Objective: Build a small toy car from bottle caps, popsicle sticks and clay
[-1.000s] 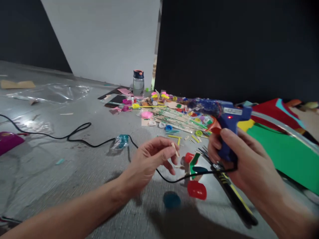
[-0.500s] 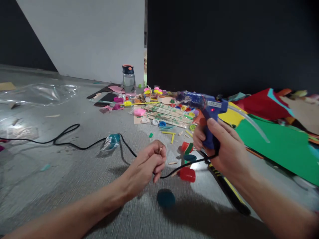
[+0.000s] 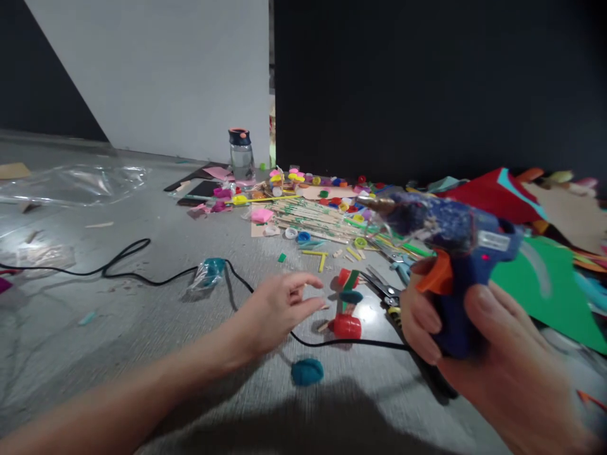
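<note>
My right hand (image 3: 507, 373) is wrapped around the handle of a blue hot glue gun (image 3: 455, 227) with an orange trigger and a small red light. Its metal nozzle points left, and a clear glue stick pokes out at the back. Thumb and fingers parted, my left hand (image 3: 275, 309) hovers over the floor with nothing visible in it. Just right of it lie a red cap (image 3: 348, 327), a dark teal oval piece (image 3: 351, 297) and another red piece banded in green. A teal lump (image 3: 307, 372) sits nearer me. The black cord (image 3: 351, 343) runs below my left hand.
Scissors (image 3: 386, 292) lie open beside the red pieces. Behind are many wooden sticks (image 3: 313, 218), coloured caps and a water bottle (image 3: 241, 155). Green sheets (image 3: 545, 278) lie right; a clear plastic bag (image 3: 76, 183) lies left. A bagged teal piece (image 3: 211, 273) rests near the cord.
The glue gun in my right hand has moved right, lower and closer to me. My left hand's fingers, pinched together before, have spread apart.
</note>
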A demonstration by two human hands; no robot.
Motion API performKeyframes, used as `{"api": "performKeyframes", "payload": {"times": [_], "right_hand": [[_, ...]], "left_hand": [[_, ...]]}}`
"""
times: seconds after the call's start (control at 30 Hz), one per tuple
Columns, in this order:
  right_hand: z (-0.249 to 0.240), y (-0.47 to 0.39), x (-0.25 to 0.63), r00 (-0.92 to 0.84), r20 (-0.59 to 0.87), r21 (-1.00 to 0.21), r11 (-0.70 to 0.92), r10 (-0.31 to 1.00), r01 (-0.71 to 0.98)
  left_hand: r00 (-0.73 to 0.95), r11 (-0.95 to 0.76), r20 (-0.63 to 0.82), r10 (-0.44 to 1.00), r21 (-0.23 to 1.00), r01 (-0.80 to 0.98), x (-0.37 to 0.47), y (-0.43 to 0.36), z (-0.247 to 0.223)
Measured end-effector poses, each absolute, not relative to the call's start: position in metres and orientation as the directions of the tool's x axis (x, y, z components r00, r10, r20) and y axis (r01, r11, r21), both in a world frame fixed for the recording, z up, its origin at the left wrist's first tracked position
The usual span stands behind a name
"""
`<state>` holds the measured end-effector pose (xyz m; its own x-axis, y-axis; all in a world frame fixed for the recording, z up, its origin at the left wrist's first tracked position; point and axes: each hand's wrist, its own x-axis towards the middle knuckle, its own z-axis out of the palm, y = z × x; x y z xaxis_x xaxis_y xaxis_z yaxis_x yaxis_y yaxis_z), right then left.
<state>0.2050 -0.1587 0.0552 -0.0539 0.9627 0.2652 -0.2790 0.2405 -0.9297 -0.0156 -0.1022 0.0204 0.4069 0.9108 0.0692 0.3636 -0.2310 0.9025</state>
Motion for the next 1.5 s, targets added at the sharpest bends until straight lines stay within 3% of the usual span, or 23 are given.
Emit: {"api": "performKeyframes", "payload": {"times": [0.23, 0.43, 0.53, 0.73, 1.37, 1.5], "right_hand": [[0.036, -0.156, 0.215, -0.01, 0.302, -0.901, 0.282, 0.953, -0.33], [0.031, -0.154, 0.22, -0.044, 0.292, -0.88, 0.251, 0.955, -0.404], [0.029, -0.154, 0.222, -0.054, 0.298, -0.87, 0.248, 0.953, -0.425], [0.027, -0.152, 0.222, -0.077, 0.301, -0.873, 0.242, 0.95, -0.422], [0.023, -0.149, 0.224, -0.091, 0.301, -0.888, 0.245, 0.949, -0.389], [0.024, -0.15, 0.225, -0.086, 0.287, -0.892, 0.234, 0.954, -0.387]], "left_hand": [[0.577, -0.462, 0.18, 0.796, 0.797, 0.389, 0.014, -0.08, 0.035], [0.636, -0.322, -0.12, 0.762, 0.783, 0.533, 0.021, -0.054, 0.023], [0.67, -0.27, -0.175, 0.721, 0.82, 0.505, 0.02, -0.051, 0.019], [0.705, -0.233, -0.101, 0.702, 0.903, 0.361, 0.021, -0.056, 0.015], [0.608, -0.159, -0.091, 0.789, 0.925, 0.344, 0.019, -0.067, 0.009], [0.58, -0.249, 0.019, 0.814, 0.915, 0.319, 0.017, -0.072, 0.011]]}}
